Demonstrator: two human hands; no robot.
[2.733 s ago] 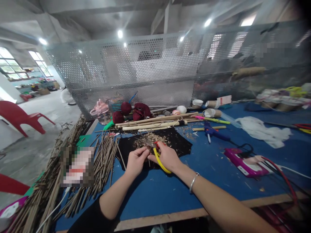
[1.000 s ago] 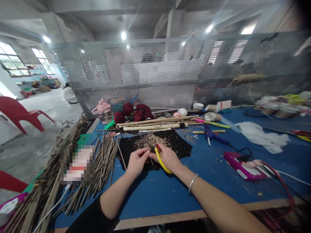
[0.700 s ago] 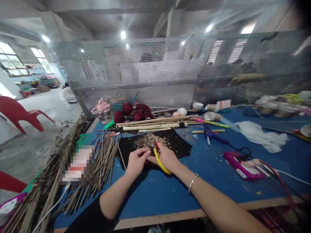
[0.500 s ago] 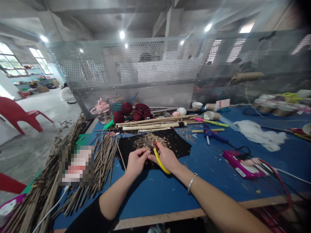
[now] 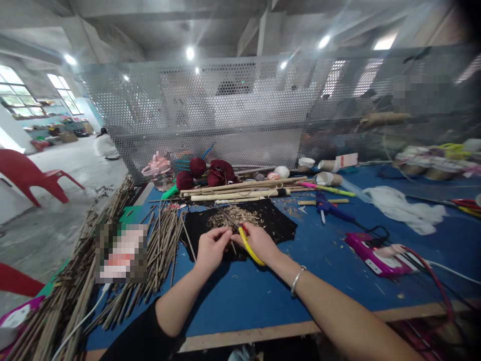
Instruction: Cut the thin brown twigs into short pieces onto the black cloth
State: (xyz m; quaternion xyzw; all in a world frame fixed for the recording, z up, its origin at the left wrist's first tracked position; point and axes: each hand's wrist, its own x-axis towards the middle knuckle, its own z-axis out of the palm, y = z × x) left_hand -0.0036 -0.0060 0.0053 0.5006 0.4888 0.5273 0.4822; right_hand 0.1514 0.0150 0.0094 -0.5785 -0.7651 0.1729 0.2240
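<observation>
My right hand (image 5: 258, 242) is closed round a pair of scissors (image 5: 251, 249) with yellow-and-red handles. Their dark blades point up and left over a heap of short light-brown cuttings (image 5: 240, 217) on a black cloth (image 5: 280, 223). Close beside it, my left hand (image 5: 211, 249) has thumb and forefinger pinched together near the blades. Whatever lies between those fingertips is too small to make out. Left of the cloth lies a loose pile of thin brown sticks (image 5: 162, 240), with one stick reaching onto the cloth's edge.
Tied dry stalks (image 5: 71, 281) run along the table's left edge, beside a blurred-out pink item with a white cable. Behind the cloth lie bamboo poles (image 5: 240, 194) and dark red balls (image 5: 197, 168). On the right are a blue glue gun (image 5: 330, 208), a purple power strip (image 5: 379, 254) and white plastic (image 5: 406, 206).
Both hands stay almost in place, my right hand still holding the scissors. The view has shifted slightly. A short piece now shows just below the fingertips.
</observation>
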